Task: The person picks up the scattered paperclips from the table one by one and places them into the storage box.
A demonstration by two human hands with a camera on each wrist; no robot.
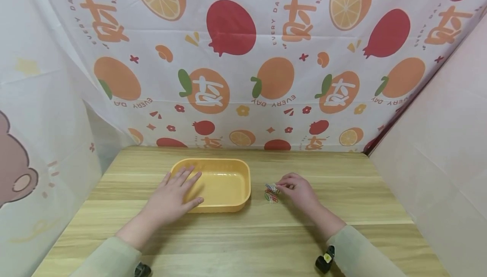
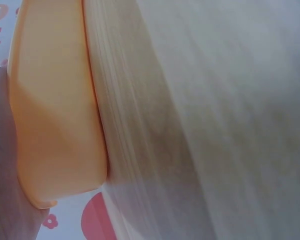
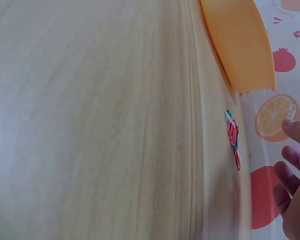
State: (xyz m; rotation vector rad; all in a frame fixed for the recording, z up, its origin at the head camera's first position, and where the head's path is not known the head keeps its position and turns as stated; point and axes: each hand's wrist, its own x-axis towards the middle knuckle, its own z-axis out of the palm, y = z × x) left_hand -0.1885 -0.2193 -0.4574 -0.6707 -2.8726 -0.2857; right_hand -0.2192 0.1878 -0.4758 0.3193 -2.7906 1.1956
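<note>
My left hand (image 1: 171, 196) lies spread over the left end of a yellow plastic tray (image 1: 226, 188), its straight fingers across the rim. In the left wrist view, part of that hand (image 2: 7, 185) shows beside the tray's outer wall (image 2: 57, 120). To the right of the tray, a small pile of colored paper clips (image 1: 271, 193) rests on the table, red, green and white among them. My right hand (image 1: 298, 190) is just right of the pile. The right wrist view shows it pinching a white paper clip (image 3: 291, 111) at the fingertips, raised beside the pile (image 3: 232, 135).
The wooden table (image 1: 236, 243) runs back to a fruit-printed cloth (image 1: 232, 78). Pale cloth hangs along the left side (image 1: 45, 141) and the right side (image 1: 437, 141).
</note>
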